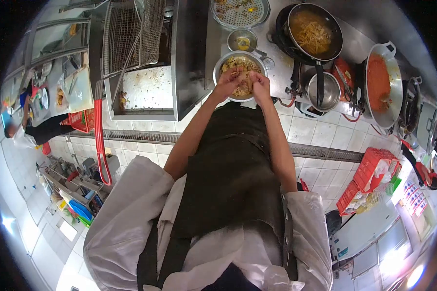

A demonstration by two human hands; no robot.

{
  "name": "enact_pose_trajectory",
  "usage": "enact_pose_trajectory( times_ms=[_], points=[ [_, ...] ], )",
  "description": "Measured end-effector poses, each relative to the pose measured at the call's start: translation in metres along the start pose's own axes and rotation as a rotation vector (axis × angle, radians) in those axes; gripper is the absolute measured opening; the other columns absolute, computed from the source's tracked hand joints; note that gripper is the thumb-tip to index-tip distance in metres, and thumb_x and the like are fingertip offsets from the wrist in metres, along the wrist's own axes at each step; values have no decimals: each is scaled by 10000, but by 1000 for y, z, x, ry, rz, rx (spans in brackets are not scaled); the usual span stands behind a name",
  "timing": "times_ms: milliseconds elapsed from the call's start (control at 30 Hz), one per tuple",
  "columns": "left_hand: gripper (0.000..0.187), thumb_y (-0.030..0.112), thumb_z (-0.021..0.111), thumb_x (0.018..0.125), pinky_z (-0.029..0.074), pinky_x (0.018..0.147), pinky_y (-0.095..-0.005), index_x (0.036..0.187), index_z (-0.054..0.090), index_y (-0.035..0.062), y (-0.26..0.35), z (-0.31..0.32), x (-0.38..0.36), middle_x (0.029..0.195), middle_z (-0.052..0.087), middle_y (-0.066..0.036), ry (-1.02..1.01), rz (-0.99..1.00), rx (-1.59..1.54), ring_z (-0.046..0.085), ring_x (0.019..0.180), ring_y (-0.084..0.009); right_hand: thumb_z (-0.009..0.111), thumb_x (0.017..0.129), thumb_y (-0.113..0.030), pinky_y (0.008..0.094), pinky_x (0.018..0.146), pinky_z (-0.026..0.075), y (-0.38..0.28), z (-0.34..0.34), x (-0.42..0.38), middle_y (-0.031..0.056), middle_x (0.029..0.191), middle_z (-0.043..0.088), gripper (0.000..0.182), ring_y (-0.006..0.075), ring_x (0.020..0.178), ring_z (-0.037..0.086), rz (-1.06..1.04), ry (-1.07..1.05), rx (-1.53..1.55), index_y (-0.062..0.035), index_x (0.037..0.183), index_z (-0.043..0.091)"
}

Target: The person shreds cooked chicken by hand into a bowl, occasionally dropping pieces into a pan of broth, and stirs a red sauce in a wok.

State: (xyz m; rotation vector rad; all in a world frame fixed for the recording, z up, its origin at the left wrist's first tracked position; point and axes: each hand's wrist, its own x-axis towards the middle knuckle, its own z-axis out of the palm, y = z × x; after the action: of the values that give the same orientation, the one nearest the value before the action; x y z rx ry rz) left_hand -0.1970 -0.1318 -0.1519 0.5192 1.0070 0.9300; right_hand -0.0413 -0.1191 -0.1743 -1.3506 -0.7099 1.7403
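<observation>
A metal bowl of crumbly yellow-brown food mixture stands at the counter edge in front of me. My left hand is over the left side of this bowl with its fingers bent together. Beside it, my right hand is closed over the right side of the bowl, its fingertips close to those of the left. Whatever is between the fingers is too small to make out. Just behind stands a small metal bowl with something yellow in it, and a metal spoon or ladle lies close by.
A perforated tray lies at the back. To the right are a frying pan of strips in liquid, a saucepan and a wide pan of orange-red food. Fryer baskets and red-handled tongs are left. Another person works far left.
</observation>
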Motion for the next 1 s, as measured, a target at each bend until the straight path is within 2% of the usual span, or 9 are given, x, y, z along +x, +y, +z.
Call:
enact_pose_trajectory(
  times_ms=[67,167,367,567,667,767,867,933,1000],
  points=[
    [455,180,611,919,502,903,-358,1314,432,42,-3,-9,-5,1231,539,-97,-136,37,-165,575,1060,-195,569,953,-225,236,669,476,10,-1,6,28,859,651,270,87,747,571,11,21,98,25,1022,646],
    [326,118,537,955,517,880,-354,1257,499,3,0,-14,-11,1155,577,-94,-109,56,-213,605,988,-179,571,937,-122,219,625,440,18,-7,15,9,823,637,154,66,705,549,18,87,112,11,962,644],
    [260,150,551,953,493,911,-341,1168,572,4,7,-28,-17,1115,600,-58,-111,43,-243,601,993,-163,557,946,-108,217,563,431,17,-19,22,-1,754,597,123,70,668,540,39,194,32,-8,958,627],
    [273,188,600,933,491,858,-287,1144,575,16,5,-28,-14,1031,626,-43,-7,13,-95,608,952,-142,557,953,-170,223,626,499,-1,-16,3,22,850,605,157,108,691,572,99,16,216,-18,976,590],
    [327,153,590,930,496,890,-314,1233,503,66,1,-23,-9,1051,625,-71,-109,-7,2,596,1044,-180,550,957,-182,242,686,522,-12,-6,-6,45,932,605,169,126,756,602,148,18,218,-23,1002,583],
    [344,166,636,907,503,838,-276,1210,538,37,0,-4,-9,1061,579,-35,12,-8,-76,602,955,-137,547,959,-192,265,727,536,-5,-7,-5,61,971,611,186,151,827,625,103,-58,159,-19,1015,582],
    [401,141,624,909,511,857,-305,1271,472,61,6,5,-11,1092,598,-67,-58,13,-143,599,1022,-183,514,971,-142,267,713,533,-16,-3,-14,51,922,628,168,153,814,638,138,-97,115,-33,1083,576],
    [365,129,617,911,518,838,-296,1245,496,43,-21,-22,5,1079,596,-56,-98,-11,111,604,1001,-174,559,949,-150,265,668,538,-6,-7,-12,61,879,644,170,147,761,647,94,-86,34,-19,1049,602],
    [333,134,612,914,518,834,-291,1218,521,37,-9,-11,0,1111,594,-59,-94,60,134,603,1006,-165,594,925,-140,261,630,538,0,-7,-6,65,833,654,149,142,710,649,-56,-57,-59,-13,988,637]
  ],
)
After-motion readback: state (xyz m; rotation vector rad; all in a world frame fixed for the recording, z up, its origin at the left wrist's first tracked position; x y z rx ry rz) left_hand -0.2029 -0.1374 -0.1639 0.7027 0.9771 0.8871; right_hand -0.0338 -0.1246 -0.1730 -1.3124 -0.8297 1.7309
